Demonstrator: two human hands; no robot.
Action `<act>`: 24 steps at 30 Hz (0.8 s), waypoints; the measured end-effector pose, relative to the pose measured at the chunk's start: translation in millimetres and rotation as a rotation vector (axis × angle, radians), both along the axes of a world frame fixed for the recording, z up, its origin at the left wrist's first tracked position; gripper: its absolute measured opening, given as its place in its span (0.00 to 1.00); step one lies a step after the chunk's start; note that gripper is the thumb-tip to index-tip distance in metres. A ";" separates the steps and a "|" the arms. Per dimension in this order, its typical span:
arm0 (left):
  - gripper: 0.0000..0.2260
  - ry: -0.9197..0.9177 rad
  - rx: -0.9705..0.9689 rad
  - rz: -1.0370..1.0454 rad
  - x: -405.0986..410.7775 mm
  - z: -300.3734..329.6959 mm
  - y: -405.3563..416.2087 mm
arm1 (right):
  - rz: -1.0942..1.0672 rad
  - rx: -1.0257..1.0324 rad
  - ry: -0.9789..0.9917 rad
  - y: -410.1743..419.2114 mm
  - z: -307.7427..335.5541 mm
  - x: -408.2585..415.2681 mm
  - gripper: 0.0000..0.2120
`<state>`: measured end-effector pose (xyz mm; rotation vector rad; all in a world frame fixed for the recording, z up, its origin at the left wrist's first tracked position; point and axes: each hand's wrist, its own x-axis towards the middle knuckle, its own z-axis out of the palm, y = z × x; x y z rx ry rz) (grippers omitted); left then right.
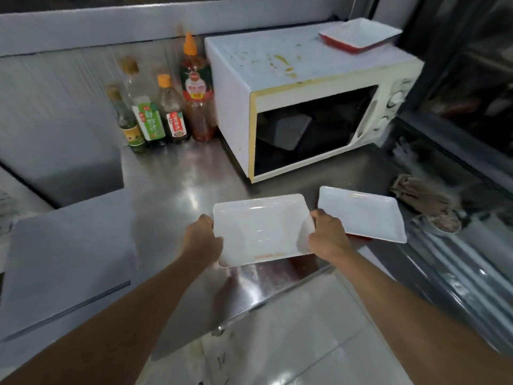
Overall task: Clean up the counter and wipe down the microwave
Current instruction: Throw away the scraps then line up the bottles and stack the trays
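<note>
The person is holding a white rectangular dish (pixel 261 229) just above the front edge of the steel desk (pixel 177 187), the left hand (pixel 204 240) gripping its left short rim and the right hand (pixel 327 237) gripping the right rim, fingers curled under and thumbs over the lip. The dish is looking glazed, hard and smooth, probably ceramic or melamine, so I judge it stiff, fairly light, slippery if greasy, and liable to chip; the raised rims at the two ends are seeming the safest places to hold. A reddish smear is showing along its near inner edge. Just beside it to the right, a second white dish (pixel 361 213) is lying on the desk with a red underside peeping out. Farther right, a brown rag (pixel 416 193) is lying crumpled and soft. Beyond, the white microwave (pixel 291 107) is standing with yellowish stains on its top, a red-and-white dish (pixel 359 34) sitting at its back corner. Four sauce bottles (pixel 163 112) are standing beside it against the wall.
</note>
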<state>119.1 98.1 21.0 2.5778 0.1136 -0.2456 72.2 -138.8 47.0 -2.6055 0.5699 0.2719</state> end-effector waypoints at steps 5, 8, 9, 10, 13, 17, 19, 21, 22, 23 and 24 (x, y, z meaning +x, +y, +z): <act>0.10 -0.018 -0.072 -0.128 14.2 5.5 -79.3 | -0.188 -0.030 -0.058 -69.5 8.6 -15.6 0.19; 0.13 -0.009 -0.072 -0.225 25.4 4.1 -126.4 | -0.287 -0.059 -0.077 -111.6 6.1 -17.4 0.18; 0.13 0.006 -0.073 -0.256 30.2 2.6 -140.4 | -0.299 -0.073 -0.073 -125.0 4.2 -16.6 0.18; 0.14 0.016 -0.068 -0.290 35.3 0.4 -153.3 | -0.303 -0.085 -0.068 -137.7 1.6 -14.8 0.17; 0.14 -0.003 -0.033 -0.324 47.9 -8.5 -186.0 | -0.303 -0.106 -0.056 -169.3 -8.7 -6.4 0.16; 0.12 -0.021 -0.008 -0.284 59.8 -23.5 -219.5 | -0.322 -0.108 -0.060 -197.9 -25.6 3.2 0.15; 0.11 -0.044 0.047 -0.305 63.7 -29.1 -231.4 | -0.336 -0.078 -0.060 -207.0 -32.2 5.7 0.15; 0.11 -0.073 0.112 -0.336 65.3 -33.7 -239.4 | -0.339 -0.052 -0.049 -212.2 -37.3 6.5 0.16; 0.11 -0.078 0.123 -0.333 65.7 -36.1 -241.6 | -0.326 -0.055 -0.049 -213.8 -39.8 6.4 0.16; 0.11 -0.075 0.127 -0.323 66.2 -38.9 -243.0 | -0.310 -0.065 -0.054 -215.0 -42.5 6.3 0.15; 0.10 -0.073 0.127 -0.309 66.0 -41.1 -243.5 | -0.294 -0.074 -0.062 -215.8 -45.1 5.8 0.15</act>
